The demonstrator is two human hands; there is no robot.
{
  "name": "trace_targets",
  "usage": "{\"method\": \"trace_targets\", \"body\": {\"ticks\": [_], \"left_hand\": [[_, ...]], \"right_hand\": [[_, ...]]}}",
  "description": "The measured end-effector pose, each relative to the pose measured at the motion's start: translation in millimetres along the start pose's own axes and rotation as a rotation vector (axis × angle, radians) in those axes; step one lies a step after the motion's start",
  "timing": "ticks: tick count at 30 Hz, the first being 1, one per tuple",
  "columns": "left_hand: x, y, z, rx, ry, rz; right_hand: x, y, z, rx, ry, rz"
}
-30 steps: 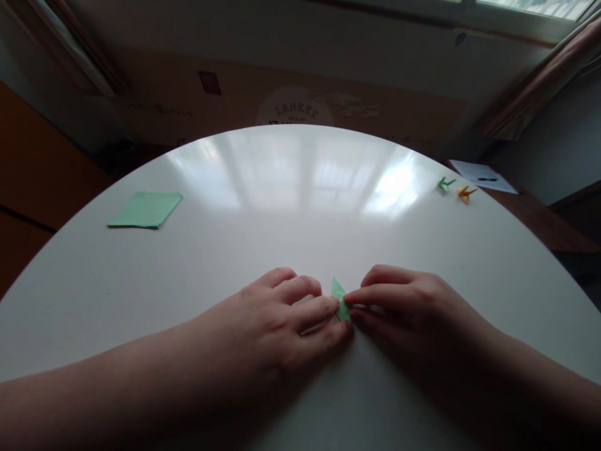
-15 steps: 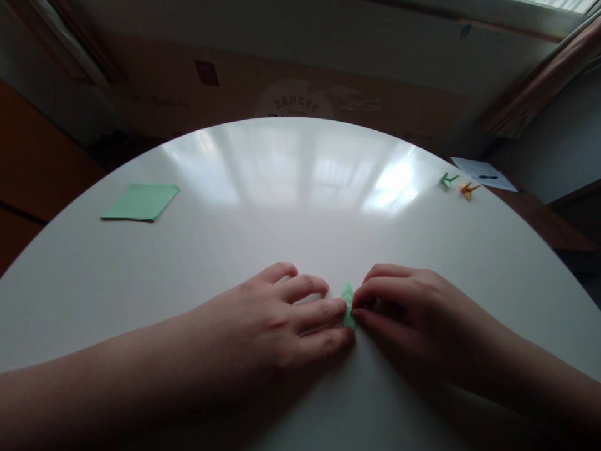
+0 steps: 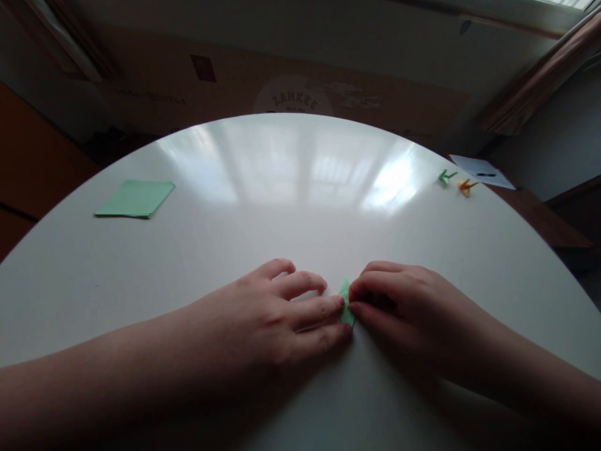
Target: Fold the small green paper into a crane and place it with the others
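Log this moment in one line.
left hand: touching folded green paper; right hand: touching its right edge; green sheet stack: far left; green figure, orange figure: far right

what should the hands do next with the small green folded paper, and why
I'd probably have the right hand press the edge at its thumb and fingertip flat against the table. They meet at the right side of the small green folded paper, while the left hand has fingertips on its left side, which should steady it.
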State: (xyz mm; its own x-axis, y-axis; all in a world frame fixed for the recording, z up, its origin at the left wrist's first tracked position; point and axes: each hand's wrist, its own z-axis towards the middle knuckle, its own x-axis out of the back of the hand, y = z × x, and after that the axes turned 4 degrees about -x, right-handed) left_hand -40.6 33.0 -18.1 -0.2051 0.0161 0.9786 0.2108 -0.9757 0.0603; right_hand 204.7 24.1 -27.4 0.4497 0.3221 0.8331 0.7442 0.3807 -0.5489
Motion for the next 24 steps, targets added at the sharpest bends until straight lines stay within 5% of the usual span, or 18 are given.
{"method": "trace_targets", "body": {"ticks": [24], "left_hand": [[-1.5, 0.1, 2.1, -0.014, -0.019, 0.018]], "right_hand": [[-2.8, -5.3, -2.4, -0.032, 0.005, -0.082]]}}
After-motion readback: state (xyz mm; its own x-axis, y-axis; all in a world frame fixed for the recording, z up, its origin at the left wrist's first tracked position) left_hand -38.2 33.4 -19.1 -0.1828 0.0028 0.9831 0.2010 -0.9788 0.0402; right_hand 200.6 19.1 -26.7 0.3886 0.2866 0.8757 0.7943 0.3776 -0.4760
